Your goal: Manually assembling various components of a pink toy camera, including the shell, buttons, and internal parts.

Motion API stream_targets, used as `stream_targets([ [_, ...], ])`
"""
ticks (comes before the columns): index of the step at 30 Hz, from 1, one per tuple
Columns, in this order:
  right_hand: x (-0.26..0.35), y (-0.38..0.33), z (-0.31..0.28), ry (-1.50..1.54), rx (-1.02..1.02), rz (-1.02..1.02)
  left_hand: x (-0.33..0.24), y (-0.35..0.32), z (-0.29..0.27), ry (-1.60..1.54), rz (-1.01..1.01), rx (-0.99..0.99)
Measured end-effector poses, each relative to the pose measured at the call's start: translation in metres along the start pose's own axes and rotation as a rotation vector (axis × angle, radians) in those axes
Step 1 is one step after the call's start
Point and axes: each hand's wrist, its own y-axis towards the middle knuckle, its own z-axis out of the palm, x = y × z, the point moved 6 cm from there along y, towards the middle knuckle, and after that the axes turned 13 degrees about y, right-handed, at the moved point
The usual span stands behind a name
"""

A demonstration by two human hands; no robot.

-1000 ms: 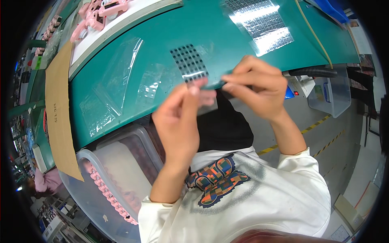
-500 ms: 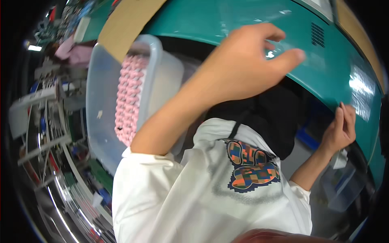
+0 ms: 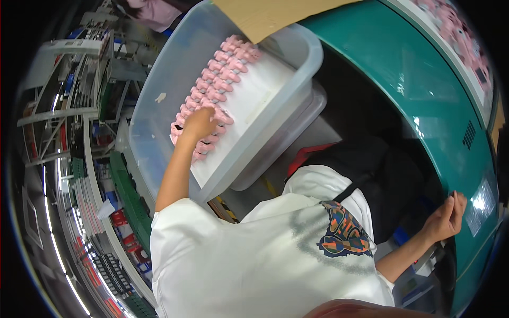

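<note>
Deep in the translucent plastic bin (image 3: 313, 55) on my left, rows of small pink pieces (image 3: 214, 79) lie beside a flat white surface (image 3: 246, 111). My left hand (image 3: 200, 124) is down among the near end of these rows, its fingers curled on a pink piece; the fingertips are partly covered. At the far right, my right hand (image 3: 447, 218) hovers by the edge of the green table (image 3: 387, 69). Its thumb and fingers are pinched together; anything between them is too small to make out.
A brown cardboard sheet (image 3: 275, 16) overhangs the bin's far corner. More pink pieces (image 3: 450, 21) sit beyond the green table at upper right. A black bag-like bundle (image 3: 382, 175) is at my lap. Shelving with parts (image 3: 95, 212) stands left, and a person in pink (image 3: 156, 13) is behind.
My left hand has gone from open above the green table, leftward and down into the bin onto the pink pieces. The view has turned left. My right hand stays pinched by the table edge.
</note>
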Motion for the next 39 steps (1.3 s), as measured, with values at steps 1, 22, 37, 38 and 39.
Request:
stream_targets([
  [1, -0.003, 0.002, 0.003, -0.007, -0.024, 0.024, 0.014, -0.002, 0.024, -0.077, 0.017, 0.112],
  [22, 0.026, 0.015, 0.134, 0.637, 0.019, 0.237, -0.067, -0.013, 0.026, -0.098, 0.143, -0.761],
  [37, 0.052, -0.016, 0.159, 1.765, 0.063, 0.530, -0.030, -0.003, 0.029, -0.133, 0.195, -0.598],
  [38, 0.052, -0.016, 0.157, 1.740, 0.058, 0.511, -0.027, -0.005, 0.025, -0.144, 0.188, -0.554],
  [39, 0.052, -0.015, 0.155, 1.719, 0.057, 0.492, -0.023, -0.009, 0.020, -0.154, 0.176, -0.514],
])
